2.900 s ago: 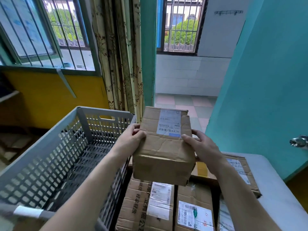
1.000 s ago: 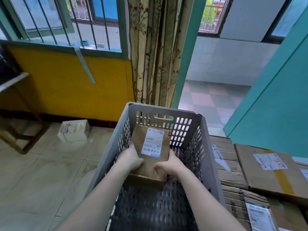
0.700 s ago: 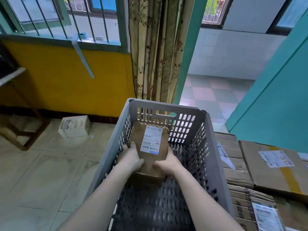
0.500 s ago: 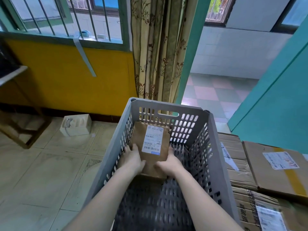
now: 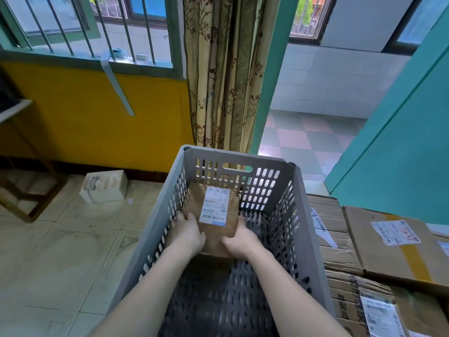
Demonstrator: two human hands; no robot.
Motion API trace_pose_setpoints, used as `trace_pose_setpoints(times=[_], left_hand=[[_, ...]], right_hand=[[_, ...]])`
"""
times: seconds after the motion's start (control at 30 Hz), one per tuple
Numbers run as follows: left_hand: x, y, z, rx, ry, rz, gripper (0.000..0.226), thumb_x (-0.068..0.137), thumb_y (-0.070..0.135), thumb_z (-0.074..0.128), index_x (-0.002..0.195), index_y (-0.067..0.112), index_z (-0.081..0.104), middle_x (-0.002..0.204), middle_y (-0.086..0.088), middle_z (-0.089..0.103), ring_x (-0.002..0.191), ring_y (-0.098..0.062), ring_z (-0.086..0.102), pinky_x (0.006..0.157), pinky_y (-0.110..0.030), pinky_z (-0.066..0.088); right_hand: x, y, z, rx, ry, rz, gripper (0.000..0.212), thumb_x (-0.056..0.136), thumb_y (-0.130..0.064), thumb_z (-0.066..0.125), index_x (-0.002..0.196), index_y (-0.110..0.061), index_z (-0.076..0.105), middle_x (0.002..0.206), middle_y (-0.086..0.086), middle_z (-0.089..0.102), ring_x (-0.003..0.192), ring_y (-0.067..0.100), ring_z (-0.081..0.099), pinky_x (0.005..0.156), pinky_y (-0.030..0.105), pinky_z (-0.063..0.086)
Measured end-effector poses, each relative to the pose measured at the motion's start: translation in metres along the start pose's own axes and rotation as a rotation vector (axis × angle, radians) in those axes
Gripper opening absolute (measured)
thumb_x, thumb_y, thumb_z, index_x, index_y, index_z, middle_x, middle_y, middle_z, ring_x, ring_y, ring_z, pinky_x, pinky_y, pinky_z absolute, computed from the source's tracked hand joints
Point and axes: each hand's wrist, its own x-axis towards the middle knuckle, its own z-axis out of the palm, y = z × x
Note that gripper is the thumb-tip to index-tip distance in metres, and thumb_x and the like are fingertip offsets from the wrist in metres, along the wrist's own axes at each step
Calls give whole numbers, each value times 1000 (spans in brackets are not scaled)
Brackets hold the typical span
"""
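Parcel [image 5: 211,215] now down at far end of grey crate [image 5: 238,158], left hand [image 5: 188,235] and right hand [image 5: 240,242] fingers still grasping it, release likely next.

A parcel sorting room in a plain building. Right of the grey plastic crate [image 5: 308,229] sit stacked labelled cardboard parcels [image 5: 379,249]. Behind the crate are a barred window [image 5: 97,27] and a curtain [image 5: 223,69].

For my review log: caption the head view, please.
Left hand and right hand hold a labelled parcel inside the grey crate.
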Motion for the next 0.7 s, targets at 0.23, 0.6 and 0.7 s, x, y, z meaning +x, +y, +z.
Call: trace_pose_setpoints(times=[0.23, 0.6, 0.7], left_hand=[[-20, 5, -23, -147, 143, 73, 58, 95, 46, 63, 143, 19, 44, 143, -12, 49, 125, -31, 57, 97, -40, 53], [-82, 64, -47, -610, 280, 272, 51, 95, 41, 65, 137, 16, 51, 129, -5, 59, 115, -25, 59, 92, -38, 48], [-115, 97, -46, -680, 305, 356, 39, 97, 39, 65, 129, 19, 53, 108, 7, 59, 105, -18, 59, 87, -35, 47]], right_hand=[[-34, -8, -35, -19, 132, -67, 91, 100, -53, 55, 165, -19, 2, 158, 12, 44, 133, 30, 54, 96, 35, 50], [-126, 11, -94, 183, 437, -299, 63, 100, -49, 59, 152, -23, 35, 102, -10, 64, 93, 10, 61, 72, 24, 45], [-156, 35, -114, 227, 506, -343, 59, 100, -47, 59, 150, -22, 40, 98, -13, 62, 89, 7, 59, 68, 17, 41]])
